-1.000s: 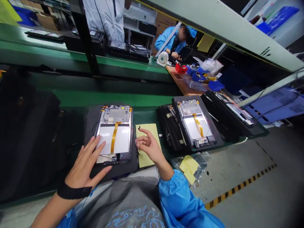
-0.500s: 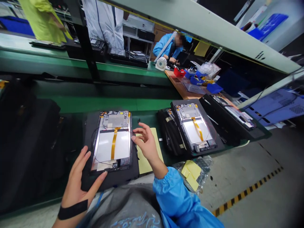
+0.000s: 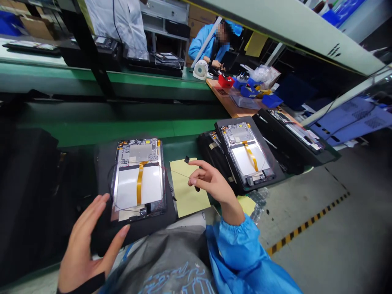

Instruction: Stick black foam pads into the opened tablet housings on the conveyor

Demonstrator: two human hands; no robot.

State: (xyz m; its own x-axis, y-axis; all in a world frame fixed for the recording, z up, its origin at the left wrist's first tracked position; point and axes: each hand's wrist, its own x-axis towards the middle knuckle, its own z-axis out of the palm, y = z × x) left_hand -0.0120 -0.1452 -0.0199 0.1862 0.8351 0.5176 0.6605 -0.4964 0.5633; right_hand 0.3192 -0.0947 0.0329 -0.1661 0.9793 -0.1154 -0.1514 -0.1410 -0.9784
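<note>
An opened tablet [image 3: 139, 181] lies on a black foam pad [image 3: 102, 173], its circuit board, silver battery and orange ribbon cable exposed. My left hand [image 3: 87, 241] is open at the tablet's lower left corner, thumb and fingers spread around it. To the right, above a yellow sheet [image 3: 183, 200], my right hand [image 3: 211, 181] pinches a thin wire [image 3: 177, 173] that stretches from the tablet. A small black piece [image 3: 186, 159] shows at the index fingertip. Another dark bit shows under the fingers; what it is I cannot make out.
A second opened tablet [image 3: 249, 153] rests on stacked black pads at the right, with another opened unit [image 3: 295, 130] beyond. Dark stacks [image 3: 27, 196] fill the left. Across the green bench stand a white fan [image 3: 201, 70], a red bin [image 3: 226, 81] and a co-worker in blue [image 3: 203, 43].
My right hand has moved right, away from the tablet's edge, drawing out the thin wire over the yellow sheet. My left hand stays by the tablet's corner. The whole view has shifted slightly.
</note>
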